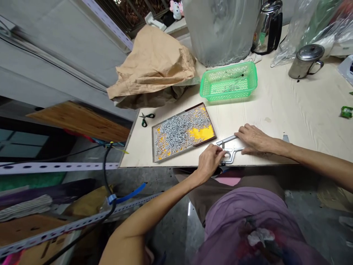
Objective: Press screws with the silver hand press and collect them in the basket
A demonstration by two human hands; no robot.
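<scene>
Handling metal tool: left grip pinching one end, right grip grasping its arms; next likely needs steadiness.

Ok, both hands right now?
Left hand: closed at one end of the metal tool; what it pinches is unclear.
Right hand: holding the tool's other end.

Ok so, tray of pins on the table, scissors just left, paper bag behind. The basket is right of the bag, more pins inside. Tool right of the tray, mug farther right, toward the back.
</scene>
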